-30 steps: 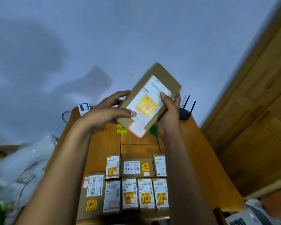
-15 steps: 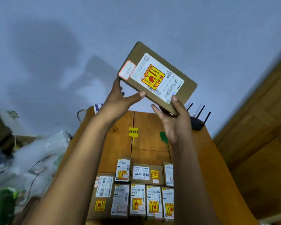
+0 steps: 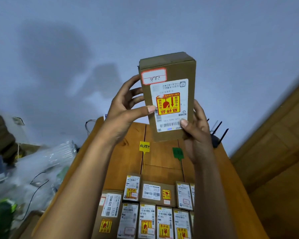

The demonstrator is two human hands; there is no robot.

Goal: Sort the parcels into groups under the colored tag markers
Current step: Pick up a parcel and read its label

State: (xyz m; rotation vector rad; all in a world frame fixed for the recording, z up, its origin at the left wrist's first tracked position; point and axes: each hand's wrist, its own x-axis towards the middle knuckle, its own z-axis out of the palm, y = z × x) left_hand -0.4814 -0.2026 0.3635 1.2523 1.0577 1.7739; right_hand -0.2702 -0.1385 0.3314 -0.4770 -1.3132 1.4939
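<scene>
A brown cardboard parcel (image 3: pixel 183 71) is held upright in front of the wall, its white label and yellow-red fragile sticker upside down, a red-framed sticker near its top. My left hand (image 3: pixel 126 109) grips its left edge, thumb on the label. My right hand (image 3: pixel 195 130) holds its lower right corner, thumb on the barcode. On the wooden table (image 3: pixel 128 157) below lie a yellow tag marker (image 3: pixel 144 146) and a green tag marker (image 3: pixel 178 153). Several labelled parcels (image 3: pixel 152 204) lie in rows at the near end.
A black router (image 3: pixel 216 137) with antennas stands at the table's far right corner. Clear plastic packing and cables (image 3: pixel 38 166) pile up left of the table. Wooden cabinet doors (image 3: pixel 274 152) stand to the right.
The parcel has been turned from a slanted, sideways pose to upright, with its label upside down facing me. Both hands shifted their grip round it.
</scene>
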